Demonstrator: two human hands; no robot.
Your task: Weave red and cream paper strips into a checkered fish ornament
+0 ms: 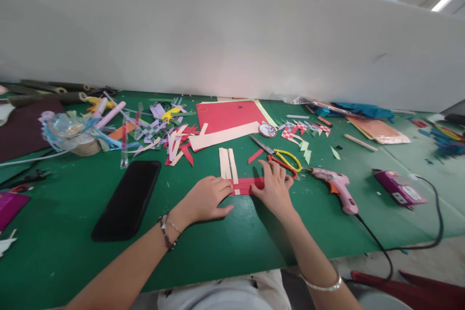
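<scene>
Red paper strips [246,187] lie crosswise on the green table, woven with upright pale peach strips [233,167] at their left end. My left hand [207,199] presses its fingertips on the left end, its thumb apart on the table side. My right hand [275,189] has its thumb on the right part of the red strips, with its fingers curled over the far edge; the strips' right end is hidden beneath it. Just beyond the right fingers lie scissors [286,159] with yellow and orange handles. A short loose red strip [255,156] lies left of them.
A black phone [127,201] lies left, a pink glue gun [336,186] right, its cord running off the edge. Behind are red sheets [228,116], a peach strip [225,138], a round tin [268,129] and paper scraps [156,131]. A purple box [399,188] sits far right.
</scene>
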